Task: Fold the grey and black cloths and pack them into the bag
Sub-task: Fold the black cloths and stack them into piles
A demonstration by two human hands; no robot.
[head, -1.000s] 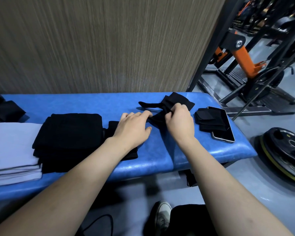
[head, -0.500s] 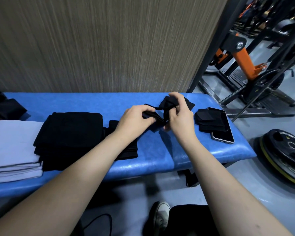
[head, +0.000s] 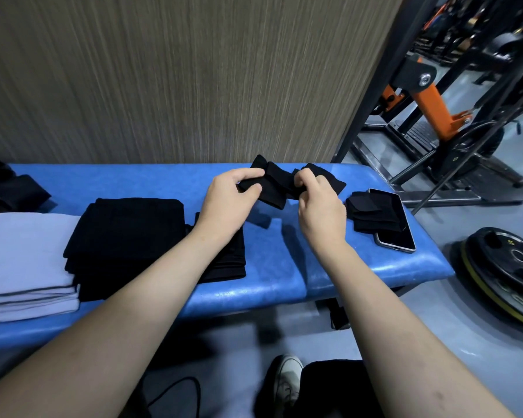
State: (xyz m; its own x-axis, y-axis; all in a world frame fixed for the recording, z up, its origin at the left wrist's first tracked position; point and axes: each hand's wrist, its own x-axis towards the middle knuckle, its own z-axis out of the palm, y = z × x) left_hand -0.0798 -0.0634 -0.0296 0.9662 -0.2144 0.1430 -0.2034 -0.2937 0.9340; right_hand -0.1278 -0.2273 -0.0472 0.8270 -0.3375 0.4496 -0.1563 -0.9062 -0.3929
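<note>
1. I could read no brand, label or writing; the yellow mark on the weight plate (head: 509,274) was too small to make out.
2. The small black cloth (head: 280,184) was held above the blue worktop (head: 272,260), with its long axis running left to right.
3. My left hand (head: 227,203) pinched its left end and my right hand (head: 320,206) pinched its right end.
4. Folded black cloths (head: 124,239) and grey cloths (head: 24,260) lay stacked to the left.
5. Another black cloth piece (head: 367,214) lay partly on a phone (head: 397,229).
</note>
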